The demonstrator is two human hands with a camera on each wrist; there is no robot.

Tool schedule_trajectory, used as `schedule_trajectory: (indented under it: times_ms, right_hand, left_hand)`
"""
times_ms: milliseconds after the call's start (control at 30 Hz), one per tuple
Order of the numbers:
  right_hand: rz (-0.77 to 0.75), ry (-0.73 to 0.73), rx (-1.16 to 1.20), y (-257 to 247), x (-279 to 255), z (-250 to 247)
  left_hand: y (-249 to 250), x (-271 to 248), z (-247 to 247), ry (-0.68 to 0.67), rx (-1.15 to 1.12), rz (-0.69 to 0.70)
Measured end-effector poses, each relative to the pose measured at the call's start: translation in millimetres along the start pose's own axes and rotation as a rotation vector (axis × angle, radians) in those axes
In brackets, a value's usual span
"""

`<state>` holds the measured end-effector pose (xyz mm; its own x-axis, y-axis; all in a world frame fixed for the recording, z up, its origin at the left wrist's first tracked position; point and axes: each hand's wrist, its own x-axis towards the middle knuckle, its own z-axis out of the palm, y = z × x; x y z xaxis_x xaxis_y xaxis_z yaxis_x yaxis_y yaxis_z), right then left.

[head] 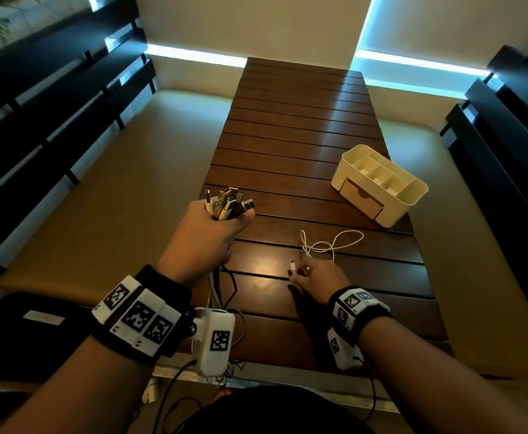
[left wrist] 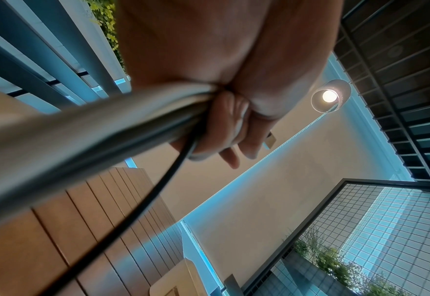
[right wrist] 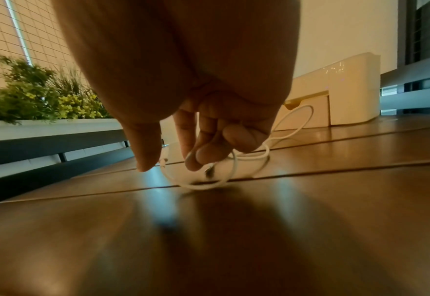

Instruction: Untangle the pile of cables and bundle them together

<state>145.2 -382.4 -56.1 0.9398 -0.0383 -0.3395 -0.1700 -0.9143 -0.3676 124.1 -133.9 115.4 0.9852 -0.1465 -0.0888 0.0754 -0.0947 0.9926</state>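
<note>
My left hand [head: 215, 227] is raised over the table's near left edge and grips a bundle of cables [head: 228, 203]. Several plug ends stick up out of the fist, and the cords hang down below it. In the left wrist view the left hand [left wrist: 224, 128] is curled tight round the grey and white bundle of cables [left wrist: 107, 130], with one black cord [left wrist: 133, 210] trailing off. A lone white cable [head: 331, 244] lies looped on the wooden table [head: 303, 120]. My right hand [head: 300, 274] rests low on the table and pinches it near its plug [head: 292, 264]. In the right wrist view the fingers [right wrist: 203, 154] curl round a loop of the white cable [right wrist: 209, 183].
A cream desk organizer [head: 381, 186] with several compartments and a small drawer stands at the table's right edge, just beyond the white cable. Dark slatted railings run along both sides. The organizer [right wrist: 348, 90] shows behind my right hand.
</note>
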Motion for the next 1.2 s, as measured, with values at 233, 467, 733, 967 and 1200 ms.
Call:
schedule_trajectory:
  times_ms: [233, 467, 733, 967, 1200]
  right_hand:
    - [-0.072, 0.0, -0.089, -4.8, 0.8, 7.5]
    - [-0.207, 0.129, 0.531, -48.3, -33.7, -23.7]
    - [-0.531, 0.234, 0.667, -90.9, -76.0, -79.4]
    - [-0.672, 0.347, 0.693, -98.5, -88.5, -87.7]
    - [-0.763, 0.42, 0.585, -107.7, -99.0, -95.0]
  left_hand:
    - [-1.1, -0.7, -4.4, 0.024, 0.027, 0.002]
    - [-1.8, 0.2, -1.2, 0.012, -0.043, -0.026]
    - [-0.3, 0.2, 13.5, -0.079, -0.077, -0.007]
    - [-1.2, -5.3, 19.3, -0.129, -0.116, 0.03]
    - [5.0, -16.4, 18.3, -0.195, -0.089, 0.162]
